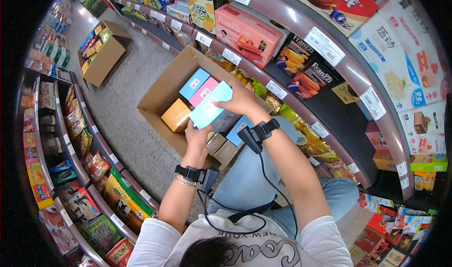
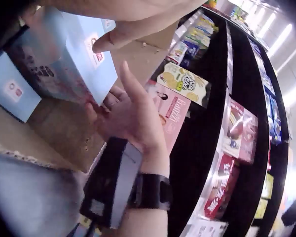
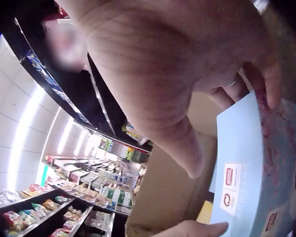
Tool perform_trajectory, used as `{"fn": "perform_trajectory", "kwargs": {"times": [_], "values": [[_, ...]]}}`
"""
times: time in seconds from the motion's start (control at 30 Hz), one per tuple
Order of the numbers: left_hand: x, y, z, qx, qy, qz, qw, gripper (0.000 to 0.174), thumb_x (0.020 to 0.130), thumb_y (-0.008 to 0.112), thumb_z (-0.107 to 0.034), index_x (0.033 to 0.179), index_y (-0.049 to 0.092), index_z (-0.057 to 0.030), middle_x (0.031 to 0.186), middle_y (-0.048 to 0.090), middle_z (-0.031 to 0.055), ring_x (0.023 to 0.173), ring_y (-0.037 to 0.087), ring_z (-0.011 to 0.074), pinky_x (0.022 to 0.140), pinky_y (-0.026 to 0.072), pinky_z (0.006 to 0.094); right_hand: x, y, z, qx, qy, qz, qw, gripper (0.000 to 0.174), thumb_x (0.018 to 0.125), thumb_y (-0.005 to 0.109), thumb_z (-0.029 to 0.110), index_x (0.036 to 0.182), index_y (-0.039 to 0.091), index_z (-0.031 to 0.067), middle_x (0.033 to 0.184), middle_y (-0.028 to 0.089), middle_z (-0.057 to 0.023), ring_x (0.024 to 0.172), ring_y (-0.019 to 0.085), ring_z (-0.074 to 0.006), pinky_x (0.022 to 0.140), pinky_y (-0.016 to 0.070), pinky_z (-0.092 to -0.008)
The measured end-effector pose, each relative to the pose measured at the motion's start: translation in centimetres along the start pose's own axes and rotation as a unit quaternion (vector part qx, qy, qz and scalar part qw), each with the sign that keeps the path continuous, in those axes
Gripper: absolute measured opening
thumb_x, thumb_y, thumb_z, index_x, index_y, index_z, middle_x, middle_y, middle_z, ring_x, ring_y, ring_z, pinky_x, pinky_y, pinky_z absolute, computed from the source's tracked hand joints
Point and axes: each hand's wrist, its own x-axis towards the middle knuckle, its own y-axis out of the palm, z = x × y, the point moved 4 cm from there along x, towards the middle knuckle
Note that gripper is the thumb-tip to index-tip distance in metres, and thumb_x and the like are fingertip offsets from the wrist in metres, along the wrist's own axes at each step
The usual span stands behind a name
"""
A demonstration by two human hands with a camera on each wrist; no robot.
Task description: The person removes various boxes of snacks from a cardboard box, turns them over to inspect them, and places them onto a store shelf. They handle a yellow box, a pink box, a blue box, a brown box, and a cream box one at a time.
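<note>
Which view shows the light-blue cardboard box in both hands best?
Head: nearly the whole top of the light-blue box between left hand and right hand. Left wrist: top and printed side, partly behind the right hand. Right wrist: largest label, but box cut off.

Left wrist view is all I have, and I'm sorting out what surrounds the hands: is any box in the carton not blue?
Observer: Yes, the head view shows an orange box inside the carton.
Operator: Any other carton nearby?
Observer: Yes, a second carton stands on the floor, holding packets.
Operator: Does the left wrist wear anything besides the camera's strap?
Observer: Yes, a bracelet, next to the strap.
</note>
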Motion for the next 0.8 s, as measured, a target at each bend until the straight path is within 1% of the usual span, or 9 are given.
{"fn": "perform_trajectory", "kwargs": {"times": [0.1,0.2,0.23,0.33,0.37,0.5,0.63,0.73,0.8], "values": [[-2.0,-0.3,-2.3,0.08,0.097,-0.026,0.992,0.058,0.076,0.07,0.007,0.128,0.047,0.0042,0.115,0.061,0.0106,0.104,0.06,0.0181,0.087,0.0491,0.0294,-3.0,-3.0,1.5,0.055,-0.014,-0.049,0.997,0.081,0.059,0.083,0.043,0.121,0.053,-0.0012,0.116,0.06,-0.0227,0.116,0.051,-0.0401,0.098,0.0398,-0.0447],[-3.9,-0.3,-5.0,0.118,0.224,-0.034,0.967,0.059,0.076,0.073,0.002,0.128,0.046,0.004,0.117,0.059,0.01,0.104,0.06,0.0193,0.087,0.0496,0.0294,-5.9,-6.0,2.2,0.079,-0.092,-0.075,0.99,0.08,0.059,0.085,0.033,0.123,0.052,-0.0022,0.115,0.061,-0.0223,0.112,0.056,-0.0353,0.095,0.0435,-0.0413],[-5.1,0.1,-6.5,0.106,0.256,-0.047,0.96,0.067,0.069,0.082,-0.006,0.126,0.049,0.0018,0.116,0.049,0.0073,0.104,0.057,0.0182,0.088,0.05,0.0314,-6.5,-6.3,1.6,0.102,-0.134,-0.108,0.98,0.079,0.057,0.085,0.026,0.124,0.05,0.0002,0.111,0.062,-0.0215,0.109,0.052,-0.0386,0.095,0.0425,-0.0426],[-6.9,1.1,-9.9,0.099,0.376,-0.02,0.921,0.069,0.069,0.083,-0.005,0.127,0.047,-0.0001,0.121,0.047,0.0078,0.112,0.053,0.0204,0.098,0.0441,0.0354,-9.9,-9.4,2.2,0.152,-0.172,-0.141,0.963,0.077,0.06,0.083,0.021,0.126,0.049,0.0018,0.111,0.062,-0.0214,0.108,0.053,-0.0365,0.095,0.0427,-0.0416],[-6.9,1.5,-10.7,0.09,0.415,0.017,0.905,0.073,0.07,0.083,-0.012,0.129,0.041,-0.0017,0.125,0.044,0.0082,0.116,0.049,0.0216,0.103,0.0376,0.0368,-11.1,-10.4,2.4,0.167,-0.169,-0.143,0.961,0.072,0.063,0.081,0.014,0.127,0.049,0.0028,0.115,0.06,-0.0215,0.11,0.055,-0.0361,0.097,0.0428,-0.0409],[-8.0,3.4,-13.2,0.099,0.43,0.044,0.896,0.081,0.073,0.082,-0.034,0.129,0.034,-0.0024,0.122,0.045,0.0099,0.113,0.047,0.0203,0.099,0.037,0.0333,-14.5,-12.4,1.9,0.233,-0.194,-0.191,0.933,0.066,0.068,0.076,0.004,0.129,0.051,0.0021,0.117,0.06,-0.0209,0.114,0.058,-0.0336,0.097,0.0449,-0.0371],[-8.4,5.5,-14.3,0.024,0.398,0.125,0.909,0.076,0.078,0.078,-0.036,0.13,0.034,-0.0019,0.121,0.046,0.0114,0.112,0.048,0.0192,0.095,0.0411,0.0325,-18.6,-14.9,1.4,0.261,-0.229,-0.199,0.917,0.069,0.07,0.076,0.002,0.134,0.05,0.0032,0.129,0.054,-0.0196,0.118,0.057,-0.0261,0.098,0.0443,-0.0323],[-10.4,8.8,-15.1,-0.104,0.321,0.208,0.918,0.077,0.078,0.078,-0.033,0.133,0.034,-0.0008,0.122,0.048,0.0122,0.112,0.05,0.0191,0.094,0.0432,0.0329,-20.8,-16.0,0.2,0.331,-0.224,-0.197,0.895,0.072,0.071,0.076,0.002,0.136,0.046,0.0018,0.133,0.053,-0.0156,0.12,0.054,-0.0219,0.099,0.0434,-0.0333],[-11.4,10.8,-15.1,-0.13,0.3,0.24,0.914,0.076,0.078,0.079,-0.027,0.134,0.036,0.0001,0.122,0.052,0.0131,0.111,0.052,0.0194,0.093,0.0452,0.0329,-22.4,-16.3,-0.7,0.359,-0.216,-0.176,0.891,0.083,0.071,0.077,0.003,0.143,0.035,0.0004,0.139,0.047,-0.0134,0.124,0.047,-0.0201,0.104,0.039,-0.0351]]}}
